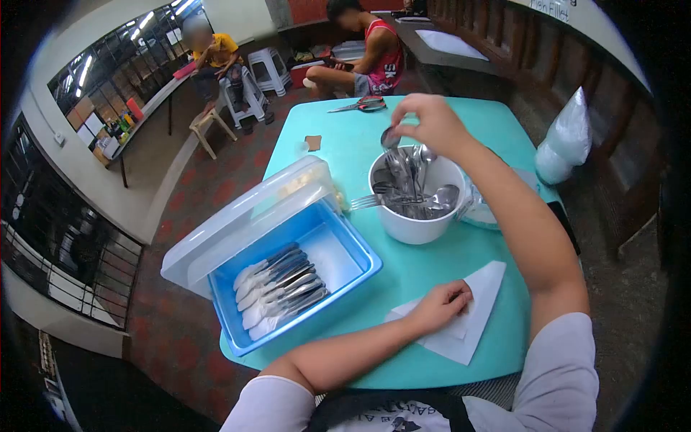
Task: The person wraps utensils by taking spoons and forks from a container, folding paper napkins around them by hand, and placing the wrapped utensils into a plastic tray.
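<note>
In the head view, the right hand [433,128] pinches a spoon [389,137] by its bowl, over the white tub [417,232] of loose cutlery [410,189] at the table's far middle. Nearer, the left hand [443,306] rests with curled fingers on the white paper [485,294]; whether it grips a sheet, I cannot tell. To the left, wrapped cutlery bundles [279,289] lie in a blue box [368,263], its clear lid [237,225] tilted along the far-left side. Scissors [371,104] lie at the table's [403,356] far edge.

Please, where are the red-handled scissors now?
In the head view, the red-handled scissors lie near the far edge of the turquoise table, beyond and left of the round white bucket of metal cutlery.
</note>
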`<state>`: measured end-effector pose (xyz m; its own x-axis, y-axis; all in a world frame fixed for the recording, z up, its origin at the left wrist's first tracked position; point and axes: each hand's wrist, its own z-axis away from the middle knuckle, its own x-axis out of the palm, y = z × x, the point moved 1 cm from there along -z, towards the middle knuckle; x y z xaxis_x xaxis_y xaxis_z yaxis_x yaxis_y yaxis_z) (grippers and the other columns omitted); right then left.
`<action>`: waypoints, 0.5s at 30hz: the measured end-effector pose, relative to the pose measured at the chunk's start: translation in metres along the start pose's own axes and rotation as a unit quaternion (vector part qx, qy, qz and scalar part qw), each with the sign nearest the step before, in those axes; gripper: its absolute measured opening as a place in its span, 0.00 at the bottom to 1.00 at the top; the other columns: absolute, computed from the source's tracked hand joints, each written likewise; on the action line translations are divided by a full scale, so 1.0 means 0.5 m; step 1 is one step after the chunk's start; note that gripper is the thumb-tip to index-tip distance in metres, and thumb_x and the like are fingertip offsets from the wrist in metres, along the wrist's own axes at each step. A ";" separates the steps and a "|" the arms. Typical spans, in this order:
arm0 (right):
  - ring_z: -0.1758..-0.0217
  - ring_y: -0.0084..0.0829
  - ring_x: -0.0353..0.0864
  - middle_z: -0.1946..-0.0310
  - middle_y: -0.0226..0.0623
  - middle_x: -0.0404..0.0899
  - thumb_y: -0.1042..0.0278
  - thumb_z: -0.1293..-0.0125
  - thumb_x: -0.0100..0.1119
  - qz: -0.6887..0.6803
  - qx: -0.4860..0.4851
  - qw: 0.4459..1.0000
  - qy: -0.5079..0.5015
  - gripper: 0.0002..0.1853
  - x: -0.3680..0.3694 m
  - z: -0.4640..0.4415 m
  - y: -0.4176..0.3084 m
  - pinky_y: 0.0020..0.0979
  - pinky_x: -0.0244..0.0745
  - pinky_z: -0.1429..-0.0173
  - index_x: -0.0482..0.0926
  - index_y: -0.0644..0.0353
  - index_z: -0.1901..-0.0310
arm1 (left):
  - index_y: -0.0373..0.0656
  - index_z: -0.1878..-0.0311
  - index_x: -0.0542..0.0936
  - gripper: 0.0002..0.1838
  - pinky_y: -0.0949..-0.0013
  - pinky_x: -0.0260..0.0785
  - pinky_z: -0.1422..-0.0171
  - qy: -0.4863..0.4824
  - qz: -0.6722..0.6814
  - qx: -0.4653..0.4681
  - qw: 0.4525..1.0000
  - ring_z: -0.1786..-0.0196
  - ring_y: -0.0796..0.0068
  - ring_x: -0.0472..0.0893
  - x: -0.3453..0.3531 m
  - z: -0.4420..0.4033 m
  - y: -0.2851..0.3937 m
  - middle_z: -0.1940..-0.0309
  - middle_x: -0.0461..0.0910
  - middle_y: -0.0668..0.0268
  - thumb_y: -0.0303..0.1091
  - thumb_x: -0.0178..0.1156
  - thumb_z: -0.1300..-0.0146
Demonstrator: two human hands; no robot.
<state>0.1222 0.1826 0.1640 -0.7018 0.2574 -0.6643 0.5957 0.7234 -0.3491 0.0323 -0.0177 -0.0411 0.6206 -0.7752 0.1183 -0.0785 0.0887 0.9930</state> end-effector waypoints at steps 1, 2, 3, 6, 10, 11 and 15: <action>0.63 0.31 0.83 0.71 0.39 0.82 0.70 0.50 0.69 -0.031 0.027 0.998 0.044 0.08 -0.029 0.002 -0.025 0.32 0.75 0.56 0.82 0.62 0.69 | 0.38 0.60 0.75 0.09 0.74 0.68 0.61 -0.001 0.013 0.000 1.000 0.67 0.81 0.74 -0.004 -0.005 -0.018 0.72 0.74 0.70 0.34 0.50 0.29; 0.63 0.29 0.83 0.71 0.38 0.83 0.71 0.48 0.68 -0.060 0.055 0.993 0.086 0.07 -0.067 0.015 -0.055 0.30 0.76 0.57 0.82 0.63 0.68 | 0.38 0.60 0.75 0.09 0.74 0.68 0.60 -0.004 0.030 0.001 1.000 0.67 0.80 0.74 0.003 -0.014 -0.036 0.72 0.75 0.70 0.34 0.50 0.29; 0.64 0.26 0.84 0.71 0.37 0.83 0.72 0.46 0.67 -0.089 0.083 0.984 0.129 0.06 -0.103 0.030 -0.094 0.29 0.76 0.58 0.82 0.63 0.68 | 0.38 0.60 0.75 0.10 0.74 0.69 0.60 -0.011 0.047 -0.002 0.999 0.67 0.80 0.74 0.008 -0.016 -0.034 0.71 0.75 0.69 0.34 0.49 0.28; 0.63 0.25 0.83 0.71 0.33 0.82 0.78 0.44 0.65 -0.157 0.066 0.959 0.226 0.04 -0.184 0.121 -0.213 0.26 0.79 0.59 0.81 0.64 0.67 | 0.39 0.60 0.75 0.10 0.74 0.69 0.61 -0.008 0.084 0.001 0.996 0.67 0.79 0.75 0.000 -0.012 -0.015 0.70 0.75 0.68 0.35 0.49 0.28; 0.64 0.26 0.83 0.71 0.34 0.81 0.82 0.50 0.67 -0.193 0.222 0.945 0.141 0.09 -0.222 0.299 -0.311 0.28 0.81 0.57 0.79 0.65 0.66 | 0.38 0.58 0.75 0.15 0.72 0.70 0.58 -0.009 0.168 -0.010 0.986 0.66 0.76 0.76 -0.007 -0.022 -0.047 0.69 0.77 0.65 0.41 0.48 0.27; 0.65 0.25 0.83 0.71 0.35 0.81 0.82 0.51 0.68 -0.225 0.242 0.938 0.104 0.10 -0.210 0.336 -0.311 0.27 0.81 0.58 0.78 0.66 0.66 | 0.38 0.57 0.75 0.16 0.72 0.71 0.58 -0.018 0.205 -0.008 0.979 0.66 0.75 0.77 -0.015 -0.027 -0.057 0.68 0.78 0.65 0.43 0.47 0.27; 0.67 0.24 0.83 0.70 0.36 0.82 0.82 0.55 0.71 -0.234 0.345 0.909 0.026 0.18 -0.112 0.425 -0.274 0.25 0.77 0.65 0.78 0.68 0.60 | 0.40 0.54 0.76 0.25 0.71 0.72 0.56 0.006 0.347 0.009 0.938 0.64 0.73 0.79 -0.037 -0.022 -0.041 0.64 0.79 0.65 0.54 0.43 0.27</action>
<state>0.1627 -0.0670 0.1087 -0.9482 0.0672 -0.3104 0.3175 0.1930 -0.9284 0.0311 0.0019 -0.0634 0.4241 -0.5275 0.7362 -0.4792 0.5590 0.6766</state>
